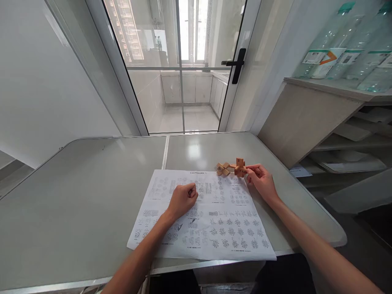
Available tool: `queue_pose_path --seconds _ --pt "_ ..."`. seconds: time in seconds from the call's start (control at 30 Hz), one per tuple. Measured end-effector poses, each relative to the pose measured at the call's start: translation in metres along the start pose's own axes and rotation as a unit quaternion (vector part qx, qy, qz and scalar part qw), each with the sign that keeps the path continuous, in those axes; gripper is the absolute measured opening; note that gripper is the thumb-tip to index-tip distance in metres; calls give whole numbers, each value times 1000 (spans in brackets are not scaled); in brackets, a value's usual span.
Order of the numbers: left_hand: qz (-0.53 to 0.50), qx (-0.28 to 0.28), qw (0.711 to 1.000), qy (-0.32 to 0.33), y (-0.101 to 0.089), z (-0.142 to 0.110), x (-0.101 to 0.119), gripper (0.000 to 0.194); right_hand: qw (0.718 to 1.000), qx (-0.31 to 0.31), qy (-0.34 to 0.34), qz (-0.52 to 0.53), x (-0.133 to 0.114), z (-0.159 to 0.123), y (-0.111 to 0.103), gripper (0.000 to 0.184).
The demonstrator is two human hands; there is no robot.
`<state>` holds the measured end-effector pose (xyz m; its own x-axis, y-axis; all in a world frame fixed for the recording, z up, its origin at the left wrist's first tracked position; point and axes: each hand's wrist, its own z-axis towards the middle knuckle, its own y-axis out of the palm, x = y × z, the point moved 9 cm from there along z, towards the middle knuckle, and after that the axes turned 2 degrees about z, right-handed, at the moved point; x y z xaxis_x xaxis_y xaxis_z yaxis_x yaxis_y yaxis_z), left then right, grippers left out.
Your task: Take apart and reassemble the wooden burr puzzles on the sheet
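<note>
My left hand point(183, 197) rests as a closed fist on a large printed sheet point(200, 206), with nothing showing between its fingers. At the sheet's far right edge, the thumb and fingertips of my right hand point(261, 179) pinch a small wooden interlocking puzzle point(239, 167), which stands upright. A second wooden puzzle point(223, 168) of angular brown pieces sits just to its left; I cannot tell whether the two touch. Rows of small line diagrams cover the sheet, too fine to read. My left fist and forearm hide part of them.
The grey table point(76, 204) has a pale seam point(165, 152) and a metal-trimmed front edge. Beyond it stands a glass door point(183, 90) with a black handle point(238, 65). Right of the table, a shelf unit point(312, 118) carries several clear plastic bottles point(339, 61).
</note>
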<state>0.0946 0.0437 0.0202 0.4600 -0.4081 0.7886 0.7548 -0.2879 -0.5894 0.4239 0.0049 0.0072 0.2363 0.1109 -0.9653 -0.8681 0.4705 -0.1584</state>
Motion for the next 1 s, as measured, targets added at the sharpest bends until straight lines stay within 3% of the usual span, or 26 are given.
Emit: queue_pose_path --seconds 0.17,0.27,0.43,0.47,0.5,0.57,0.63,0.7,0.83,1.0 --pt "100 -10 994 44 6 -5 11 26 999 38 -2 34 -30 -48 2 28" --pt "139 -25 988 64 12 -9 18 23 999 4 22 33 -47 -85 21 27" --pt "148 -31 981 119 11 -16 41 6 994 -24 85 66 -53 -136 47 28" --pt "132 -40 981 135 11 -19 47 12 993 -22 92 72 -52 -143 50 29" --pt "108 -59 981 153 11 -24 54 29 992 -22 100 78 -52 -148 52 30" --pt "55 -89 980 169 11 -36 64 77 990 -27 108 85 -53 -157 58 31" --pt "19 -113 981 155 11 -51 68 106 988 -50 115 91 -55 -165 67 35" --pt "-8 -132 985 113 12 -69 65 117 984 -89 123 97 -60 -172 79 39" --pt "-71 -141 987 6 10 -101 50 115 966 -174 146 127 -70 -188 107 42" --pt "-87 -98 991 -27 -2 -118 41 98 951 -221 151 158 -72 -196 127 44"
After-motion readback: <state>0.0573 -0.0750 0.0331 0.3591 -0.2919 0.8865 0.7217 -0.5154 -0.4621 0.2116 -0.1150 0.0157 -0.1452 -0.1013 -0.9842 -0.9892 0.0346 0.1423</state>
